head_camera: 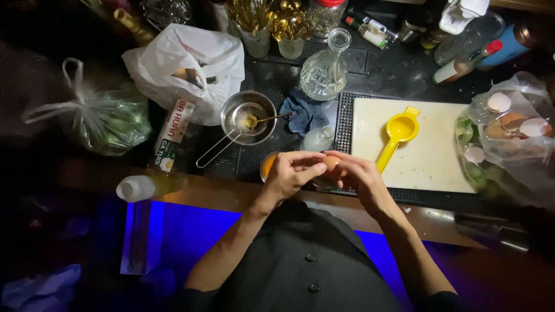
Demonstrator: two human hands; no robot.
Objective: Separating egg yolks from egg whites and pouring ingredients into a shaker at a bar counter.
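Clamped between both hands, left hand (289, 173) and right hand (357, 176), a brown egg (331, 163), light, brittle and best pinched at its ends, sat at six o'clock from the glass decanter (325, 72).

Setting: a bar's preparation station, dimly lit. A dark bench (399, 69) was covered with ribbed rubber bar mats (347, 118). A glass decanter (325, 72), sauce and syrup bottles (462, 66), cups of gold spoons (289, 26), a yellow citrus squeezer (398, 134) on a white cutting board (433, 156) and a bag of eggshells (511, 124) were recorded. Blue under-counter lighting (185, 231) was noted.
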